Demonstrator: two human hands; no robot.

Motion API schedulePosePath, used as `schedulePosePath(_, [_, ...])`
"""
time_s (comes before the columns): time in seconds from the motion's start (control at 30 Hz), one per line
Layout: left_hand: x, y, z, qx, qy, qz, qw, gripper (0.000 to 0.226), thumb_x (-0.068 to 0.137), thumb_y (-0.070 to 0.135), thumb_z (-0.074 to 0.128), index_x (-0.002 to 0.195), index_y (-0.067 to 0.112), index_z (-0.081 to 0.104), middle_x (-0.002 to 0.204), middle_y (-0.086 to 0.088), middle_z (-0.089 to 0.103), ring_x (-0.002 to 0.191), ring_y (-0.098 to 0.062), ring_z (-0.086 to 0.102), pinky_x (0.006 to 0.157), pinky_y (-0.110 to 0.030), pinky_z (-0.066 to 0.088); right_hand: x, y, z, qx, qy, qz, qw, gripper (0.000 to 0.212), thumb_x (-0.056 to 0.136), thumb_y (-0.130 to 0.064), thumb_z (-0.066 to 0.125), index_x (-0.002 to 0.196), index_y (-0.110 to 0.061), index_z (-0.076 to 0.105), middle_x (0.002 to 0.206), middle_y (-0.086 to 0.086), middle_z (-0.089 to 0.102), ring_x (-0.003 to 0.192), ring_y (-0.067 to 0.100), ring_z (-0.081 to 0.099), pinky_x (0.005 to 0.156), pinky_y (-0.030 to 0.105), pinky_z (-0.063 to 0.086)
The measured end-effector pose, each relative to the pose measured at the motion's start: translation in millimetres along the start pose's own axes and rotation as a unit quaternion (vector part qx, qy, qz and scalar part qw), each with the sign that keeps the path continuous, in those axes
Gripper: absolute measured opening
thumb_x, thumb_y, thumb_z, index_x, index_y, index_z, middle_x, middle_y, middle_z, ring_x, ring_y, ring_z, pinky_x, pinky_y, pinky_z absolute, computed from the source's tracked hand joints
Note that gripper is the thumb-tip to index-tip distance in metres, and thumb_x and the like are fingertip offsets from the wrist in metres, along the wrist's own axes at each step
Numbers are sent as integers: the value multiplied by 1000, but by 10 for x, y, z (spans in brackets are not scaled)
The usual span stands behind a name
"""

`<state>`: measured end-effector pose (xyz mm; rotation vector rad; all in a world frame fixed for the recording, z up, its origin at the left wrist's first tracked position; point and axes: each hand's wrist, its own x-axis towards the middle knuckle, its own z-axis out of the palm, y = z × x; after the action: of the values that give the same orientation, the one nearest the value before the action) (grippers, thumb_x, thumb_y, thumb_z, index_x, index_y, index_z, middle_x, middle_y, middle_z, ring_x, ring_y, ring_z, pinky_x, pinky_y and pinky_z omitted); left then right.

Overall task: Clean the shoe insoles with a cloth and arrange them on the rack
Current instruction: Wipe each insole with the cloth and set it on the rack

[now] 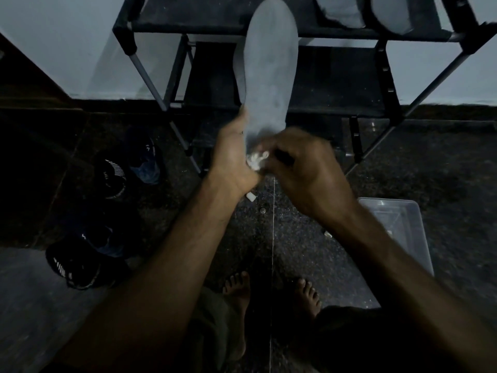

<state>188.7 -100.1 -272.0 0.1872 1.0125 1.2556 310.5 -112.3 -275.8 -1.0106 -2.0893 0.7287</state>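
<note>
A long grey insole (269,63) stands nearly upright in front of the black shoe rack (123,30). My left hand (234,157) grips it at the heel end. My right hand (298,162) is closed around a crumpled white cloth (256,158) and presses it against the insole's lower end. Two more grey insoles (341,10) (390,12) lie side by side on the rack's top shelf at the right. The scene is dim.
Two pairs of dark sneakers (139,160) (80,259) sit on the dark floor at the left. A clear plastic bin (398,227) stands on the floor at the right. My bare feet (236,292) are below. A pale wall runs behind the rack.
</note>
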Motion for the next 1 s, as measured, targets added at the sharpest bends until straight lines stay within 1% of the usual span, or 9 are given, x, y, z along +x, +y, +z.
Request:
schedulePosePath(0.13, [1, -3, -83, -29, -29, 17, 999, 51, 100, 42, 38, 115, -1, 62, 111, -17, 66, 94, -24, 64, 87, -32, 50, -5, -28, -13, 45, -55, -14, 997, 17, 85, -4, 70, 100, -10, 73, 93, 0, 68, 85, 8, 64, 76, 26, 54])
schedulePosePath(0.23, [-26, -13, -50, -32, -43, -2, 999, 52, 103, 42, 31, 114, 0, 60, 109, -17, 65, 96, -25, 62, 95, -35, 46, 83, 4, 6, 14, 3, -1, 1000, 17, 86, -3, 67, 100, -9, 73, 94, 3, 68, 85, 11, 63, 77, 24, 52])
schedulePosePath(0.33, [-79, -70, 108, -21, -43, -26, 999, 48, 105, 37, 22, 106, 7, 58, 97, -13, 64, 91, -22, 59, 88, -36, 46, 183, 57, 49, -40, 85, 6, 996, 15, 87, -3, 64, 96, -8, 73, 91, 7, 68, 83, 15, 61, 75, 19, 46])
schedulePosePath(0.4, [-72, -110, 150, -37, -37, -13, 999, 47, 106, 32, 17, 117, 9, 56, 87, -15, 62, 95, -22, 57, 91, -37, 47, 212, 100, 57, -68, 131, 15, 989, 14, 87, -3, 63, 97, -6, 73, 92, 10, 67, 82, 16, 61, 73, 18, 44])
schedulePosePath(0.47, [-45, -122, 132, -41, -79, -19, 996, 48, 105, 38, 18, 113, 12, 57, 94, -12, 70, 98, -22, 64, 87, -39, 50, 207, 120, 26, -74, 162, 23, 984, 15, 86, -2, 63, 97, -5, 73, 92, 7, 67, 82, 12, 60, 73, 14, 44])
schedulePosePath(0.57, [-32, -77, 44, -22, -61, -26, 998, 47, 104, 40, 28, 106, 8, 62, 103, -4, 67, 108, -23, 63, 83, -34, 48, 149, 68, -50, -36, 87, 9, 995, 17, 86, -1, 65, 98, -9, 74, 93, -5, 66, 81, -3, 58, 76, 9, 46])
schedulePosePath(0.67, [13, -39, -34, -34, -35, 14, 999, 46, 101, 39, 41, 89, 5, 70, 84, -11, 71, 76, -22, 69, 73, -31, 55, 58, -22, -98, 16, -70, 8, 997, 17, 85, -6, 70, 100, -14, 74, 95, -4, 69, 84, 2, 63, 75, 15, 50])
schedulePosePath(0.73, [15, -45, -66, -33, -31, 17, 999, 44, 100, 40, 43, 96, 4, 68, 89, -13, 71, 77, -22, 69, 75, -32, 56, 54, -25, -124, 31, -99, 9, 995, 17, 84, -7, 72, 99, -15, 75, 94, -6, 69, 84, 2, 63, 74, 13, 50])
schedulePosePath(1.0, [-33, -174, 44, -51, -100, -20, 993, 49, 104, 42, 22, 112, 11, 58, 98, -8, 73, 90, -20, 68, 81, -34, 53, 222, 110, -7, -50, 125, 28, 990, 16, 85, -2, 65, 96, -8, 74, 93, 5, 69, 83, 8, 59, 75, 9, 43])
